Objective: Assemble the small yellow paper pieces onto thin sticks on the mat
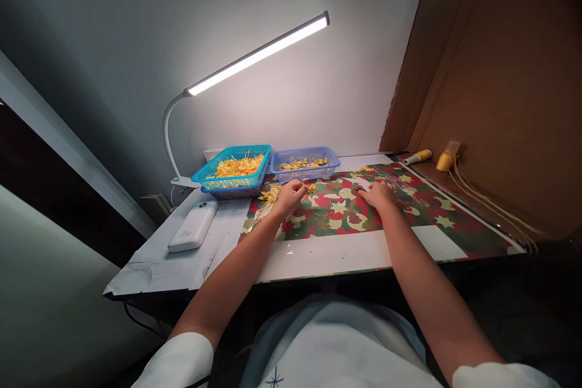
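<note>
Lamp (257,56), lit and with its bendy neck at the far left of the table (150,260), slants up over the back. White power bank (193,227) lies near its foot. To the right, a teal basket (227,182) heaped with yellow pieces sits stacked on a dark blue basket (234,193); just beside it is a periwinkle basket (313,173) with a thinner layer of yellow bits.

In front of the baskets, a loose yellow bunch (270,195) lies on the patterned sheet (339,207), just left of the left hand (291,196). That hand has its fingers drawn together, and a small yellow piece (312,188) shows right at the fingertips; whether it is pinched or only touched, I cannot tell.

Well apart to the right, the right hand (380,194) is low over the same sheet, palm down with fingers bent, near a small white patch (364,183). I cannot tell if it grips anything. The loose yellow bunch is well to its left. Farther right, a yellow-and-white tube (418,157), a yellow-filled container (448,156) and pale cords (491,200) lie by the cardboard (504,97).
</note>
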Action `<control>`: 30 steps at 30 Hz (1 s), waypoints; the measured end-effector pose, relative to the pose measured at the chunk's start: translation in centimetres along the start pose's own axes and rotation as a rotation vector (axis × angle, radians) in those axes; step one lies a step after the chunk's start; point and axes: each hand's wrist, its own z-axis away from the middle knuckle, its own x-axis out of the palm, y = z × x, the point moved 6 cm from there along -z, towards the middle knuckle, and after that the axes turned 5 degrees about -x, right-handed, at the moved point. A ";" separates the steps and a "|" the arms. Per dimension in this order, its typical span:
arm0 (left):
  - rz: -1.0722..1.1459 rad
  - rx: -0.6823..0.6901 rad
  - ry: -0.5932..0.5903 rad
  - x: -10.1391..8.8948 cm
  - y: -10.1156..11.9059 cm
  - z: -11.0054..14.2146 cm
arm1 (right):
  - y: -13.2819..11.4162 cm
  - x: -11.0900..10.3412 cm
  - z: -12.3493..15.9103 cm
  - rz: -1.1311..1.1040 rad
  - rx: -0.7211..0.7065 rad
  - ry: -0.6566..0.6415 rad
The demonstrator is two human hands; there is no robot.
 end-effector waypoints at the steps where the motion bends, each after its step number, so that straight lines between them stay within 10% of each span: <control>1: 0.025 -0.019 0.005 0.2 0.0 0.0 | 0.7 0.3 -0.1 0.078 0.044 -0.045; 7: 0.229 -0.206 -0.022 1.0 -0.5 0.3 | 0.6 1.9 0.2 0.165 0.082 -0.116; 16: 0.144 0.024 -0.035 0.8 1.4 0.7 | -0.9 -0.2 0.3 -0.290 -0.045 0.014; 20: -0.012 0.127 0.017 0.5 1.9 1.0 | -4.8 0.0 2.6 -0.773 -0.354 -0.358; 24: -0.212 0.282 0.105 0.1 2.7 1.2 | -7.4 0.4 5.6 -0.763 -0.521 -0.628; 30: -0.461 0.535 0.256 -0.5 4.3 2.1 | -8.0 0.1 5.8 -0.541 -0.656 -0.349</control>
